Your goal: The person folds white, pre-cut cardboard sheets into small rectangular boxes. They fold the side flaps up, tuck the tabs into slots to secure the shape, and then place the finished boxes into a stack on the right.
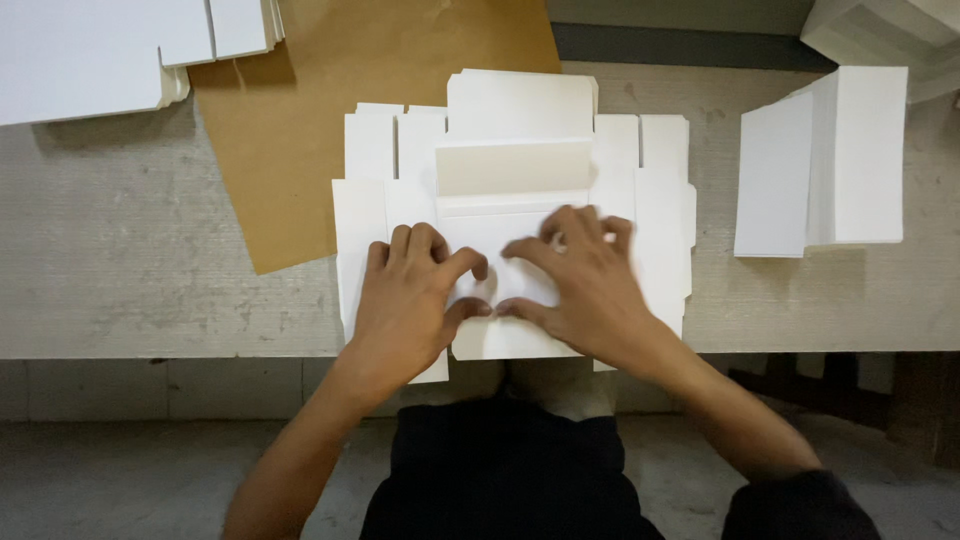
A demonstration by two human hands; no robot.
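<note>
On the counter (120, 290) edge, both hands press a flat white card box blank (520, 170).
Left hand (410, 300) and right hand (585, 290), fingers curled, pinch its near flap; it looks light, stiff, creasable, best held by edges.

Under the fingers (455, 262), matt white card is seen — the flat carton blank (515, 170); beyond lies smooth brown kraft paper (330, 110) — on a rough, grey surface (130, 270).
</note>
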